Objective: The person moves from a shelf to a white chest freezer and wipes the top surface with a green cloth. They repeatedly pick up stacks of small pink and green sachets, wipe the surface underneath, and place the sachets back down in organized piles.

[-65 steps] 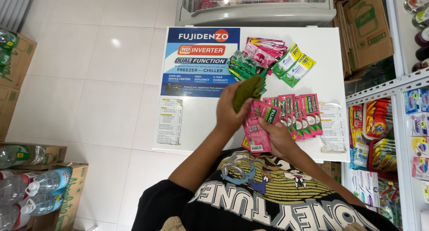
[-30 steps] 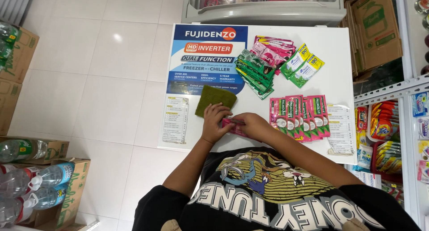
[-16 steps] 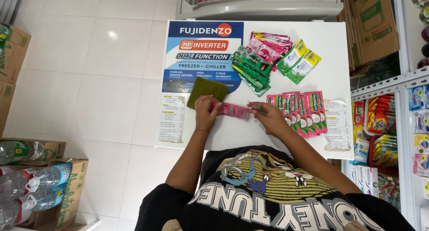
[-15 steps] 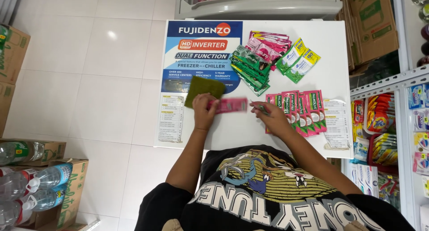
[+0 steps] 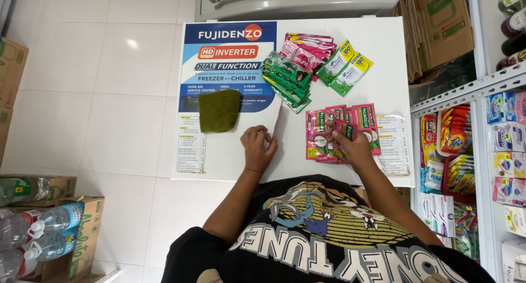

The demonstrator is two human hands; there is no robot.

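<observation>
Now your right hand (image 5: 353,146) has carried the pink sachet away from the middle of the white freezer lid (image 5: 383,47); half a second ago both hands held it there. Your right fingers pinch the pink sachet (image 5: 344,130) over the row of pink sachets (image 5: 339,130) on the right. Your left hand (image 5: 258,147) holds nothing; it rests loosely curled on the lid, just near of the green scouring pad (image 5: 219,110).

Your right fingertips are hidden by the sachets, so their exact grip cannot be made out.

The pad is a coarse, fibrous square. Glossy foil packs lie farther off: dark green sachets (image 5: 286,79), magenta sachets (image 5: 304,48), and green-and-yellow sachets (image 5: 345,68).
</observation>
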